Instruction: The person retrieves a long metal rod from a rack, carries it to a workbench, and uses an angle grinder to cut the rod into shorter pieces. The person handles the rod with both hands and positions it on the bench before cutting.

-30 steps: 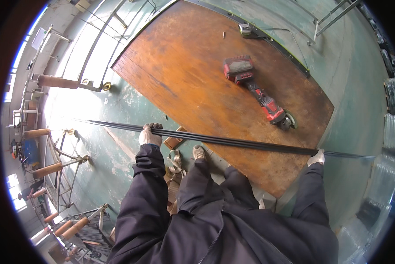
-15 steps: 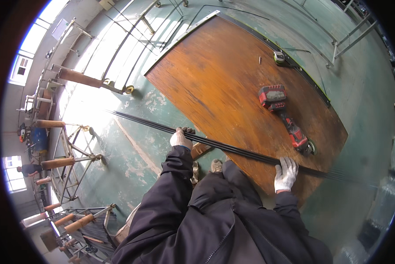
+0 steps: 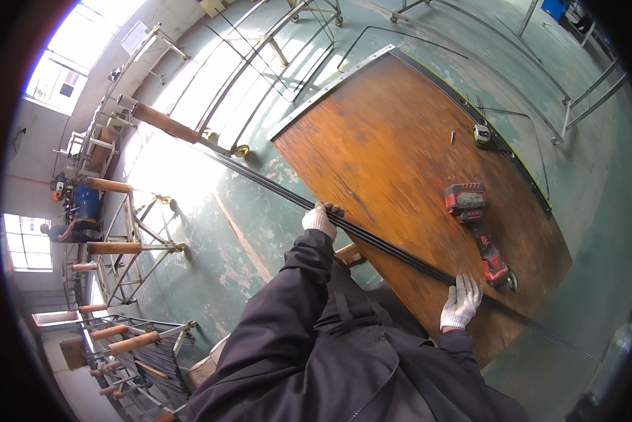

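Note:
A bundle of several long, thin black rods runs slantwise across the near part of a brown wooden tabletop, reaching past it on both sides. My left hand, in a pale work glove, is closed around the bundle by the table's left edge. Farther along to the right, my gloved right hand has its fingers over the rods; its thumb and the underside of the grip are hidden. Just beyond that hand, a red and black cordless angle grinder lies on the wood.
A tape measure sits by the dark raised strip on the table's far edge, near a small pen-like piece. Wheeled metal frames stand beyond. At left are racks with brown padded rollers and another person.
The view has shifted, so table and grinder appear farther right and lower. Both hands stay on the rods; the left appears farther right in the picture, the right slightly lower.

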A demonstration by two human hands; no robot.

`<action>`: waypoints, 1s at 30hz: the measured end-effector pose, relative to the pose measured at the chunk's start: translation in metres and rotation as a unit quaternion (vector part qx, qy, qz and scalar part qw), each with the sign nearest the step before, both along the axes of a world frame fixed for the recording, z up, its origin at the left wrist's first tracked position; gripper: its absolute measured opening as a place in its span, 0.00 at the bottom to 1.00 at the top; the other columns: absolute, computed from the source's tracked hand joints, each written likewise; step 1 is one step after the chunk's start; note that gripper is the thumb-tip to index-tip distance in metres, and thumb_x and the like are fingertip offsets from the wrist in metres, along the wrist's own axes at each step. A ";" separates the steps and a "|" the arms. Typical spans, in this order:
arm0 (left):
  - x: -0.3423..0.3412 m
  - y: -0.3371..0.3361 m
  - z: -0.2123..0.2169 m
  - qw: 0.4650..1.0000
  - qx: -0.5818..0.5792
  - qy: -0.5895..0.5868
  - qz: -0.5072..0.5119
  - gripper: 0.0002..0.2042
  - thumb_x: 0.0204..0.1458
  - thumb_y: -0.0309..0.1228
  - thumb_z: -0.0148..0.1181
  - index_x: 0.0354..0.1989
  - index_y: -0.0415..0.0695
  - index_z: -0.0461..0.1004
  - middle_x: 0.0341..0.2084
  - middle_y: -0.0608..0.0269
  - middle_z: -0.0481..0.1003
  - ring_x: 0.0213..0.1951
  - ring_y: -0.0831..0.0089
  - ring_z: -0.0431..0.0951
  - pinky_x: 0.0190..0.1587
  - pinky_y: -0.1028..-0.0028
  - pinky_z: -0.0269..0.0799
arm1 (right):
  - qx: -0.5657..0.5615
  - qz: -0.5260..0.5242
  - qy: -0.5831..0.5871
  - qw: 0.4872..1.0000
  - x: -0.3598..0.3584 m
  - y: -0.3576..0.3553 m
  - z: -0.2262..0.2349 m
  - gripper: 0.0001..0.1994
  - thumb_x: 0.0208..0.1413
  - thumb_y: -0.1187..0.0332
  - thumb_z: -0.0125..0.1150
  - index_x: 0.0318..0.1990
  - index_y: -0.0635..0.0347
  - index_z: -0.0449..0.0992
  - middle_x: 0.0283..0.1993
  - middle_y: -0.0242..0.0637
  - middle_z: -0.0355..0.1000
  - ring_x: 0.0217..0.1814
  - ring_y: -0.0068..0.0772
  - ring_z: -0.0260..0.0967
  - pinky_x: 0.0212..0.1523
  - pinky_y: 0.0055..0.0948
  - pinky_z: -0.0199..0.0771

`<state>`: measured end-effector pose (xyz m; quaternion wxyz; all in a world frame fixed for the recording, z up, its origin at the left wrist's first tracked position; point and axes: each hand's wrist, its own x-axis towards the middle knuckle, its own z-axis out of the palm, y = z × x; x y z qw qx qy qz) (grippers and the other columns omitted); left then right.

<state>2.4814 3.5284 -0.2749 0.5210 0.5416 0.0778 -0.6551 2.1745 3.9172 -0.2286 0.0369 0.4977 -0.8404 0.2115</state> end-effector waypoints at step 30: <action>0.063 -0.061 0.148 0.985 -0.069 -0.104 -0.117 0.10 0.78 0.33 0.56 0.57 0.39 0.67 0.38 0.50 0.77 0.32 0.48 0.83 0.40 0.42 0.88 | 0.015 0.013 -0.008 1.000 0.080 -0.078 0.065 0.22 0.63 0.76 0.70 0.66 0.57 0.84 0.65 0.44 0.82 0.72 0.50 0.76 0.83 0.56 0.65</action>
